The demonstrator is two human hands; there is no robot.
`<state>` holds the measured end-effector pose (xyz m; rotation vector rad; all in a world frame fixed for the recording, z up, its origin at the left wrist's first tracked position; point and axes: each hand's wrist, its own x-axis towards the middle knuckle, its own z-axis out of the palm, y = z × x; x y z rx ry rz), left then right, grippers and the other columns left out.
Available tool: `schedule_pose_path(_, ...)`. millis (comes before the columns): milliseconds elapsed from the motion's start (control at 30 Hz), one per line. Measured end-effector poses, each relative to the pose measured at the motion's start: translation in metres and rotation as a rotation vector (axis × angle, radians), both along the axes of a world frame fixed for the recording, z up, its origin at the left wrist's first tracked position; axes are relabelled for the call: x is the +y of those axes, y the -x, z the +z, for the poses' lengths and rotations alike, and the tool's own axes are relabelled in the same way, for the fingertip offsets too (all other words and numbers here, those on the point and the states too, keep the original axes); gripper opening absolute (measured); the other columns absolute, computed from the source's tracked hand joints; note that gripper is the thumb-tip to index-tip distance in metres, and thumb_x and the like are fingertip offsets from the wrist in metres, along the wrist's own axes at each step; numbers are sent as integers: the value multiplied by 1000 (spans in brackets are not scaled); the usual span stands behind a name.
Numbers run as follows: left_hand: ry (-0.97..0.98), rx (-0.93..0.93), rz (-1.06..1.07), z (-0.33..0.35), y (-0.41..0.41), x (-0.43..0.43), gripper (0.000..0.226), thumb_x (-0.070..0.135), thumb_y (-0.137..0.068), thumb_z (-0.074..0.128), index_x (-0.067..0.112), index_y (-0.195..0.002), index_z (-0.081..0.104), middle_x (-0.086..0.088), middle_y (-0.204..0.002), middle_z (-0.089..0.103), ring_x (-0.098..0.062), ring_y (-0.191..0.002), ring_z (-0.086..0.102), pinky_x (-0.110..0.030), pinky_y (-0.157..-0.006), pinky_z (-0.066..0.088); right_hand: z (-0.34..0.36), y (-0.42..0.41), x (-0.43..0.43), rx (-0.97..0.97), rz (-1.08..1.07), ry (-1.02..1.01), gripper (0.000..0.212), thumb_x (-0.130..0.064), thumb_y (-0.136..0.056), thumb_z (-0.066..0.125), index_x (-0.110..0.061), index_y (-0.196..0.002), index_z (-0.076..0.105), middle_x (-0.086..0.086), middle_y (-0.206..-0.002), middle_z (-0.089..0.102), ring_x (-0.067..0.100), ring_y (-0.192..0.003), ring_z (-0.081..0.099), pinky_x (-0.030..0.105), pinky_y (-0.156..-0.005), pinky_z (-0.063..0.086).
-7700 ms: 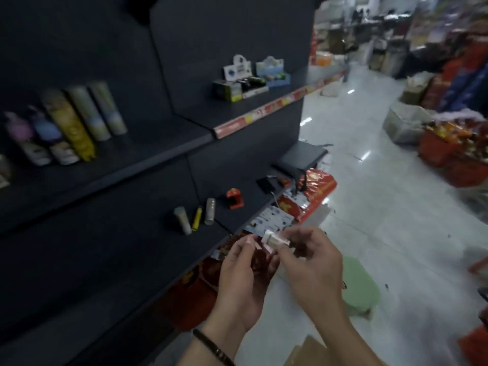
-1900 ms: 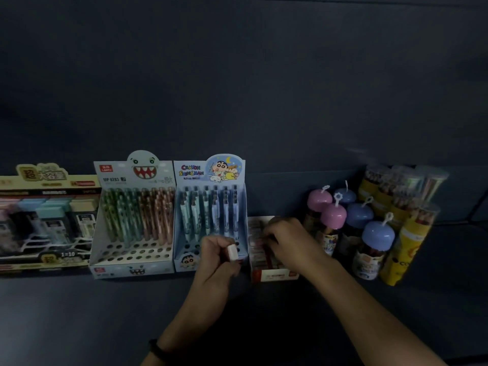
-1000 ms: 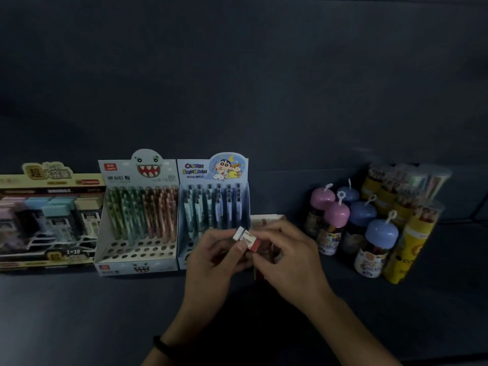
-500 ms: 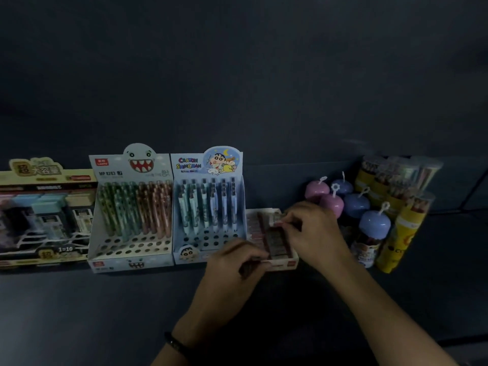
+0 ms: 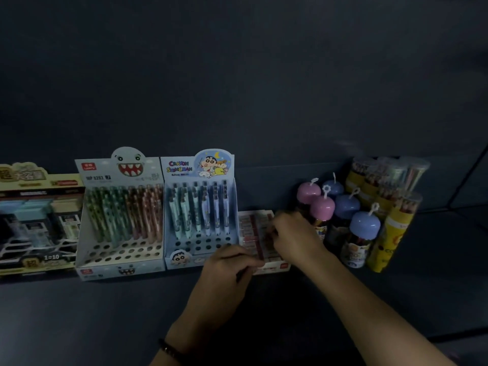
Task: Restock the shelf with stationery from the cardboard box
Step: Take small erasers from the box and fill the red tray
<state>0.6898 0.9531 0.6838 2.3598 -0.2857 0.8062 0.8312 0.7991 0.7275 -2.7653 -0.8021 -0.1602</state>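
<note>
A small white eraser box (image 5: 280, 266) lies on the dark shelf (image 5: 105, 313) between the pen displays and the capped jars. Rows of red-and-white erasers (image 5: 249, 228) fill it. My right hand (image 5: 293, 235) reaches over the box from the right, its fingertips curled down and pinching an eraser among the rows. My left hand (image 5: 227, 268) sits at the box's front left corner, fingers curled against its front edge, steadying it. The cardboard box is out of view.
Left of the erasers stand a blue cartoon pen display (image 5: 200, 207), a shark-face pen display (image 5: 118, 212) and a wide yellow-topped box (image 5: 34, 220). To the right are pink and blue capped jars (image 5: 343, 207) and yellow pencil tubes (image 5: 388, 202).
One second ago both hands held an eraser in front of the box. My right hand has since carried it into the box and my left hand has dropped to the front edge.
</note>
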Motion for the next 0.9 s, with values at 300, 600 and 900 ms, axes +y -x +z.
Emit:
schedule_pose_path(300, -54, -40, -106, 22, 20, -24, 20, 8, -92, 77, 22, -106, 72, 8, -111, 59, -16, -103, 62, -36, -86, 55, 10, 102, -69, -123, -68, -494, 16, -19, -97, 70, -24, -110, 77, -10, -105, 72, 3, -95, 63, 15, -85, 47)
schedule_pose_path(600, -358, 126, -751, 6, 115, -197, 11, 47, -97, 56, 36, -98, 57, 14, -91, 54, -14, -90, 54, -37, -76, 52, -50, 311, -240, 5, -716, -406, 10, -26, -96, 71, -29, -102, 78, -15, -97, 72, 2, -88, 63, 19, -82, 48)
schedule_pose_path(900, -703, 473, -1280, -126, 281, -412, 17, 52, -101, 54, 38, -109, 59, 15, -103, 58, -11, -102, 57, -36, -87, 53, -196, 620, -410, 401, -1464, -510, 13, -19, -94, 67, -20, -82, 72, -7, -72, 70, 6, -68, 65, 26, -68, 50)
